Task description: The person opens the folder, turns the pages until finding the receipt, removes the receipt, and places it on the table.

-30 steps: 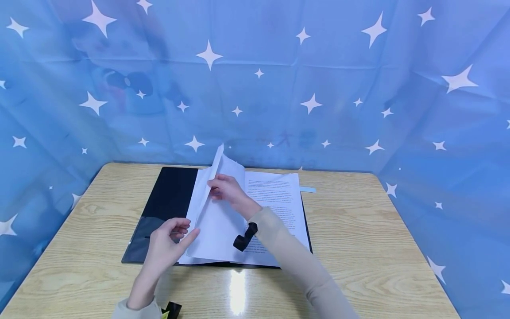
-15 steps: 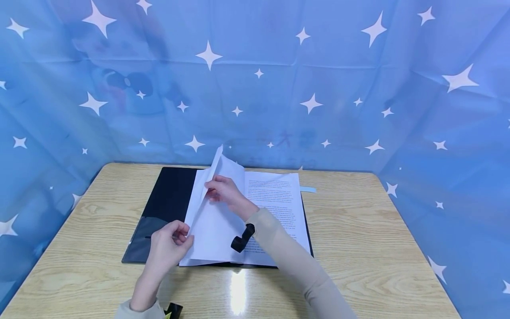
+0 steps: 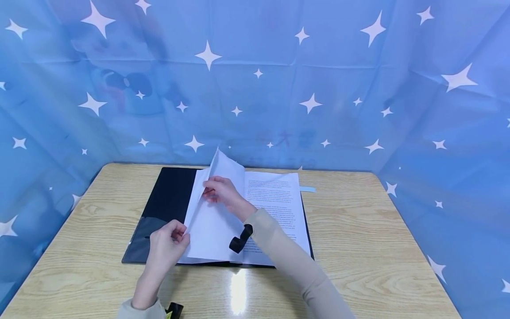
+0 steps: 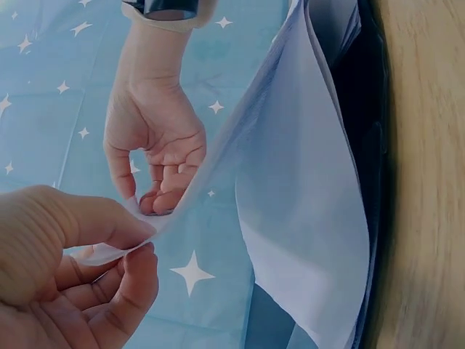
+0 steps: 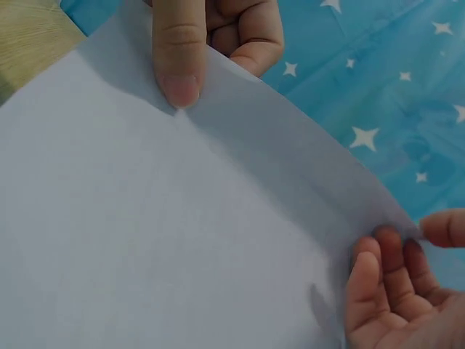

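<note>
A white sheet of paper (image 3: 217,230) stands half lifted from a stack of pages in a black folder (image 3: 169,190), its face toward me blank. My left hand (image 3: 165,246) pinches the sheet's lower left edge between thumb and fingers. Higher on the same edge, my right hand (image 3: 225,193) grips it, the thumb on the near face and the fingers behind. The left wrist view has the sheet (image 4: 305,174) curving down from both hands. Printed text covers the right-hand page (image 3: 275,190), partly hidden by my right forearm.
The folder lies on a wood-grain table (image 3: 358,230). A light blue tab (image 3: 307,189) sticks out past the folder's right side. Behind the table hangs a blue curtain (image 3: 255,110) with white stars. Each wrist wears a black device.
My left hand has closed from a spread pose onto the sheet's lower edge. My right hand has shifted slightly left, and the sheet leans a little further left.
</note>
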Demonstrator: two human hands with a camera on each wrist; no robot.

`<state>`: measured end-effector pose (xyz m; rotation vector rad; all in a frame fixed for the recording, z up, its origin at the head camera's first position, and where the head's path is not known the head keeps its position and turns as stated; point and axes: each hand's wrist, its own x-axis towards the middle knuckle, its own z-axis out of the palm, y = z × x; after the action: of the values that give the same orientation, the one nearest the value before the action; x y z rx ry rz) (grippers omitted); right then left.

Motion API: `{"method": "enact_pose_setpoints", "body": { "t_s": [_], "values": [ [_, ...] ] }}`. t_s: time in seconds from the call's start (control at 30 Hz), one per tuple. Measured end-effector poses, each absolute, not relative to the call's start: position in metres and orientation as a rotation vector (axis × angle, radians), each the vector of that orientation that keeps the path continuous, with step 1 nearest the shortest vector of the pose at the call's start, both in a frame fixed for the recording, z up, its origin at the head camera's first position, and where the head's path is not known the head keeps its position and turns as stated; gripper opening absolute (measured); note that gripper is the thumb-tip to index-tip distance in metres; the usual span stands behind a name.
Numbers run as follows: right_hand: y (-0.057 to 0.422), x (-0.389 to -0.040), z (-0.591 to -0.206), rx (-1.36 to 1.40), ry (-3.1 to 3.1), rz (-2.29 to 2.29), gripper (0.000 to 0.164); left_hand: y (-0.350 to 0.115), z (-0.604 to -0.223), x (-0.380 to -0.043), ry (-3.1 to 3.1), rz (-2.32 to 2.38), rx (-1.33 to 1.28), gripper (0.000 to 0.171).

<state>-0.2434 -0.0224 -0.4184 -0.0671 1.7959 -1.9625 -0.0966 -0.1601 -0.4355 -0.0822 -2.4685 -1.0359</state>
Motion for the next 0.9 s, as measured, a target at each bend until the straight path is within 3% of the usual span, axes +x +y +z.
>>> {"method": "enact_pose_setpoints", "body": {
  "t_s": [0.2,0.5,0.9],
  "values": [
    [-0.019,-0.244,-0.418,-0.063,1.797,-1.971,0.011,-0.162,-0.442,-0.099,-2.438,-0.996,-0.109,0.02],
    [-0.004,-0.245,-0.421,-0.08,1.786,-1.981,0.029,-0.17,-0.452,-0.103,-2.471,-0.969,-0.087,0.017],
    [0.014,-0.249,-0.428,-0.087,1.778,-2.032,0.029,-0.175,-0.463,-0.11,-2.656,-0.998,0.045,0.01]
  ]
}}
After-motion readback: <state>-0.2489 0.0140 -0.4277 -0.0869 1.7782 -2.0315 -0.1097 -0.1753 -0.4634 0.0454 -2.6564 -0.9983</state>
